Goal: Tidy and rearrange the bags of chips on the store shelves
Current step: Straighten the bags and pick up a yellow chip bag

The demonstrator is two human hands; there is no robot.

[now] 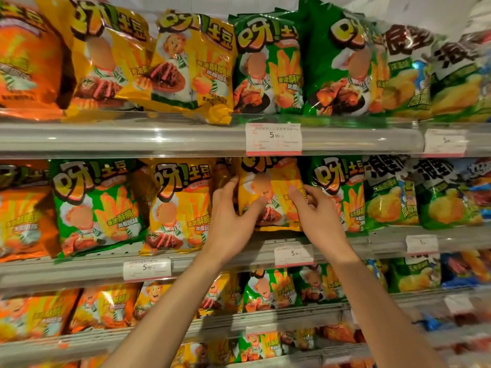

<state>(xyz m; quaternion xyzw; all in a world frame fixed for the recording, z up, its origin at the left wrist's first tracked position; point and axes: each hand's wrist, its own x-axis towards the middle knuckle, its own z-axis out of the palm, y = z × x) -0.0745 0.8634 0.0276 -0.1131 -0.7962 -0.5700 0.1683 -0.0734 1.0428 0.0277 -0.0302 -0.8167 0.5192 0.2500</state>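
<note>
A yellow chip bag [279,181] stands upright on the middle shelf [212,261], between another yellow bag [180,203] and a green bag [337,192]. My left hand [231,216] grips its left edge, thumb on the front and fingers behind. My right hand [316,211] holds its right edge, thumb pressed on the front, fingers curled at the side. The bag's lower left part is hidden behind my left hand.
The top shelf [159,136] carries orange, yellow and green bags, one yellow bag [196,67] leaning over the edge. Green and blue wavy-chip bags [446,192] fill the right. Price tags [273,139] hang on the shelf rails. Lower shelves hold more bags.
</note>
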